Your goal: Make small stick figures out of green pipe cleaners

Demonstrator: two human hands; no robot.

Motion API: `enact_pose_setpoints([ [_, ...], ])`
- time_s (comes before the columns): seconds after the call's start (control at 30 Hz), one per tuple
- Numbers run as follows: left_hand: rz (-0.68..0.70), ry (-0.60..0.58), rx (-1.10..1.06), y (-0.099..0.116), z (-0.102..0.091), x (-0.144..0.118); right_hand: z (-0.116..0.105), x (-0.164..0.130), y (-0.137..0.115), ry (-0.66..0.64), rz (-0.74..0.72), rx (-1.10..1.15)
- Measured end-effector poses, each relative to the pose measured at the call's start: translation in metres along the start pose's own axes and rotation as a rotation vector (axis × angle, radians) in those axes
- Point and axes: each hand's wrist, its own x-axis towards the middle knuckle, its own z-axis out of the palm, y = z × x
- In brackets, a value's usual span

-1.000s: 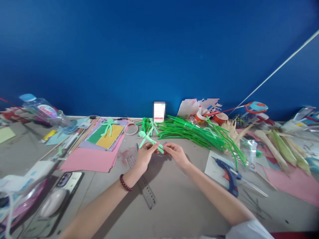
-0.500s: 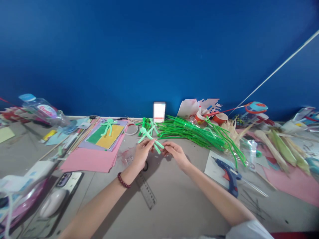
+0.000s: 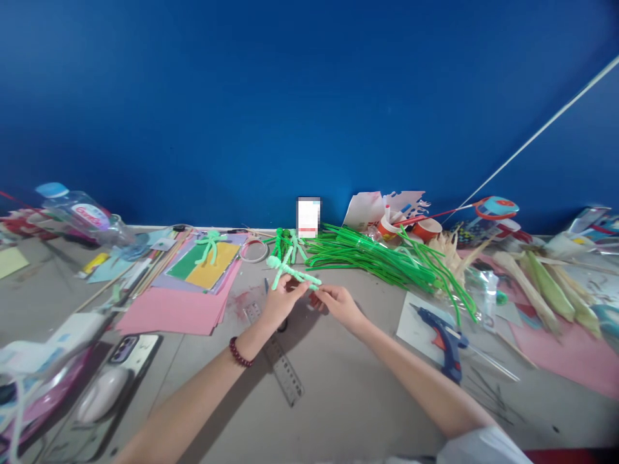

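A small light-green pipe-cleaner figure (image 3: pixel 289 273) with a round head is held just above the grey table (image 3: pixel 338 386). My left hand (image 3: pixel 280 301), with a dark red bead bracelet on the wrist, pinches its body. My right hand (image 3: pixel 338 303) pinches one of its legs at the right end. A heap of long green pipe cleaners (image 3: pixel 377 258) lies just behind my hands. Two more green figures stand and lie farther back: a dark one (image 3: pixel 285 241) and a pale one (image 3: pixel 211 243) on coloured paper.
Pink, yellow and green paper sheets (image 3: pixel 188 290) lie at left, a clear ruler (image 3: pixel 280 361) under my left wrist, a blue glue gun (image 3: pixel 445 338) at right. A phone (image 3: pixel 128 351), a mouse (image 3: pixel 102 393), a water bottle (image 3: pixel 82 212), paper cups (image 3: pixel 411 227) and corn husks (image 3: pixel 546 290) crowd the edges.
Both hands have kept hold of the figure and turned it a little; its head has risen and shifted left, and my right hand moved slightly towards the left.
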Motion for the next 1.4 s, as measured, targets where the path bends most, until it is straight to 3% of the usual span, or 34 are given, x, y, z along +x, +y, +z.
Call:
enact_pose_setpoints([
  [0.17,0.013,-0.058,0.122,-0.002,-0.001,-0.002,-0.002,-0.003,0.000,0.087,-0.143,-0.243],
  [0.53,0.156,-0.021,0.333,-0.001,0.002,-0.008,-0.002,-0.004,-0.004,0.146,-0.310,-0.489],
  [0.73,0.265,-0.019,0.181,-0.006,0.006,-0.012,-0.002,-0.006,-0.002,0.226,-0.290,-0.555],
  [0.9,0.346,-0.131,0.311,-0.007,0.009,-0.019,-0.001,-0.007,-0.003,0.272,-0.255,-0.543],
  [1.03,0.296,-0.159,0.266,-0.010,0.008,-0.022,-0.001,-0.006,-0.003,0.289,-0.275,-0.555],
  [1.2,0.146,-0.142,0.142,-0.005,0.006,-0.013,-0.001,-0.005,-0.004,0.217,-0.161,-0.292],
  [1.33,0.071,-0.236,0.013,0.006,0.005,-0.006,-0.004,-0.001,-0.006,0.149,0.051,0.098],
  [1.4,0.057,-0.266,-0.012,0.009,0.005,-0.005,-0.006,0.001,-0.007,0.142,0.087,0.195],
])
